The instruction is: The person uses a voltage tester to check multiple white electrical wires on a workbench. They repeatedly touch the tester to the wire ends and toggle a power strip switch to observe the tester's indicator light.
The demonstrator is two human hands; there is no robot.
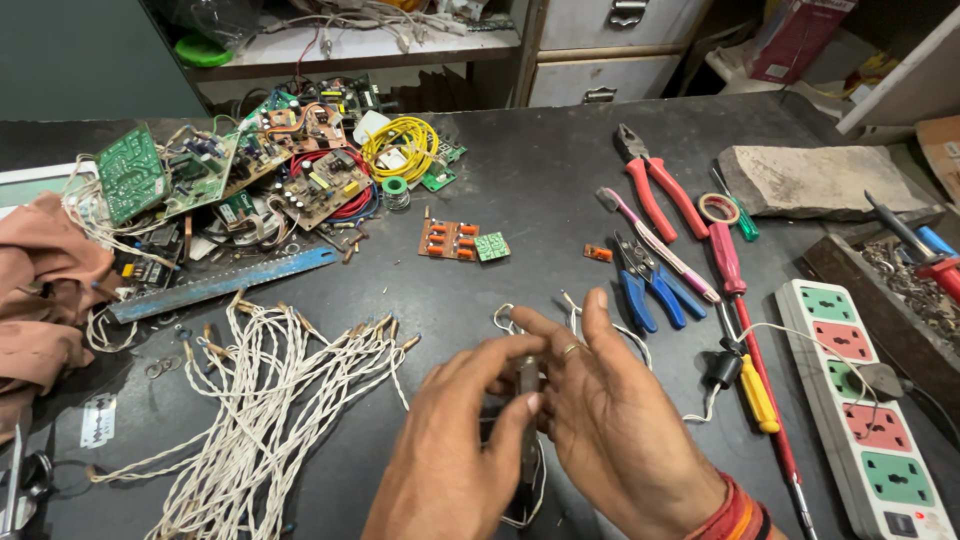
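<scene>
Here, low in the centre of the frame, the left hand and the right hand meet over a dark workbench. Both close on a slim dark tool, probably a small cutter or stripper; only a short stretch shows between the left thumb and the right fingers, so its kind cannot be made out. A thin white wire loops up behind the fingertips and reappears below the palms, its middle hidden by the hands. The right wrist, with red and orange threads, is cut off by the lower edge.

To the lower left lies a bundle of twisted white wires, partly cropped at the bottom. A blue hacksaw blade lies above it, and a heap of circuit boards fills the upper left, beside a yellow wire coil. A small orange-and-green board sits at centre. Right of the hands lie blue-handled cutters, red-handled pliers and a red screwdriver. A white power strip runs off the lower right corner.
</scene>
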